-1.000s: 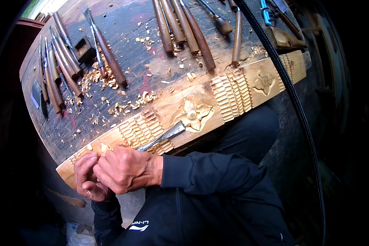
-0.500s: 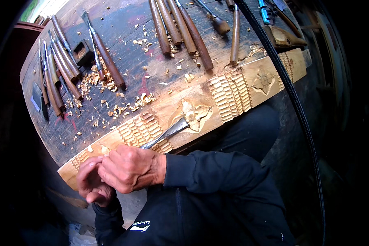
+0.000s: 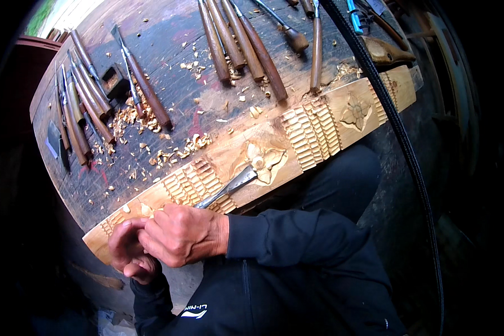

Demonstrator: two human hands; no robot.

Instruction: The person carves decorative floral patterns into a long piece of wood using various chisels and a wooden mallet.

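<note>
My right hand [image 3: 186,234] is closed, its fingers curled in against the fingers of my left hand [image 3: 130,249]. What the right fingers pinch, if anything, is hidden. The left hand has its fingers bent and its thumb apart, with nothing visible in the gap. Both hands are over the near left end of a long carved wooden board [image 3: 224,143]. A chisel [image 3: 229,186] slants across the board, its steel blade tip at a carved flower [image 3: 261,161]. Its handle disappears behind my right hand, so I cannot tell whether that hand grips it.
Behind the board, a dark worn tabletop [image 3: 168,61] holds several wood-handled carving tools [image 3: 246,39] and another group of chisels [image 3: 78,106] at left. Wood shavings [image 3: 182,148] lie scattered. A small dark box [image 3: 113,81] stands among the tools. A black braided cable [image 3: 397,120] crosses at right.
The view has shifted slightly. My hands keep nearly the same pose against each other, and the chisel stays at the same carved flower.
</note>
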